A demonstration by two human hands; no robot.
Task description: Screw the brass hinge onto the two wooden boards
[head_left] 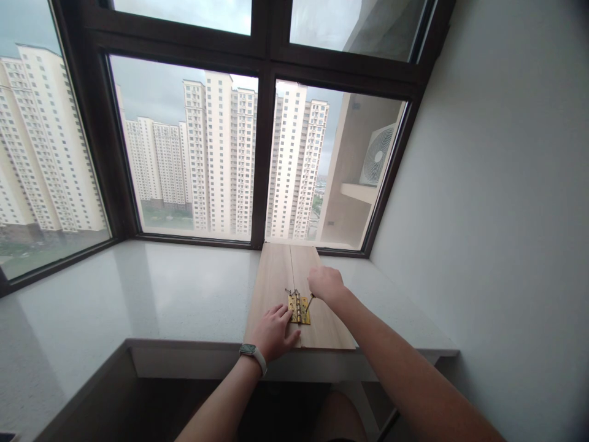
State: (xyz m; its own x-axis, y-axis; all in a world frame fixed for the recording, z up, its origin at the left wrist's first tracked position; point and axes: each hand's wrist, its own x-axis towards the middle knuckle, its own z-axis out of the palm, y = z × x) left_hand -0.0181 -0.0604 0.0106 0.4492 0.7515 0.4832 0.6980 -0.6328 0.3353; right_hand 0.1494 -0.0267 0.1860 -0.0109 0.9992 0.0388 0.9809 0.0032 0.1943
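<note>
Yellow metal marks the hinge [299, 310], lying open across the seam of two pale wooden boards [271, 273], near their six o'clock end. At two o'clock from it, the right hand [326, 283] is closed in a fist around what looks like a screwdriver [310, 303]; its thin shaft slants down to the right leaf, its handle hidden. At eight o'clock, the left hand [275, 331] grips nothing: the fingers lie spread, tips against the left leaf. For a clean turn, I judge, the shaft should stand more upright, pressed straight down, with the left hand steadying the leaf and the knuckle lined up on the seam. Small screws [295, 291] sit around twelve, just beyond the hinge, where a slip could scatter them. The boards run from the window frame [197, 240] at twelve to the countertop [193, 294] edge at six, so pushing toward six seems risky. Room is widest at nine; at three, the wall [497, 202] stands well apart.
</note>
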